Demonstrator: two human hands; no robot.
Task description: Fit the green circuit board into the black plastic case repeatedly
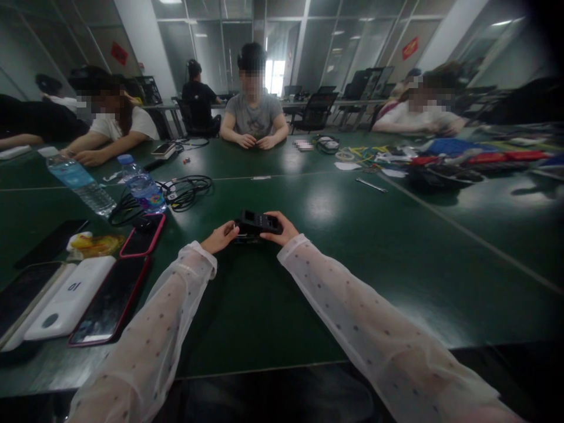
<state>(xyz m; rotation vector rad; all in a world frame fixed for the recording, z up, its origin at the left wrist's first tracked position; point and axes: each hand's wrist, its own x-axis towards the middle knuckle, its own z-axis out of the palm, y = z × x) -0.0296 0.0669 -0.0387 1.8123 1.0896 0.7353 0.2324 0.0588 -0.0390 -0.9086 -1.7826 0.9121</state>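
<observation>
A small black plastic device (259, 222) with square openings in its top is held between my two hands, just above the green table (282, 317). My left hand (222, 236) pinches its left end, thumb and fingers closed. Around the right end, the fingers and thumb of my right hand (282, 228) are wrapped. Beneath the black top a thinner layer shows, partly hidden, and I cannot make out what it is. Sheer white dotted sleeves cover both forearms.
Phones (112, 299), a white power bank (73, 296), two water bottles (141, 183) and coiled black cables (189, 194) lie to the left. Ahead to the right is a wrench (371, 185), with a pile of cables and tools (467, 158) beyond. Several people sit around the table.
</observation>
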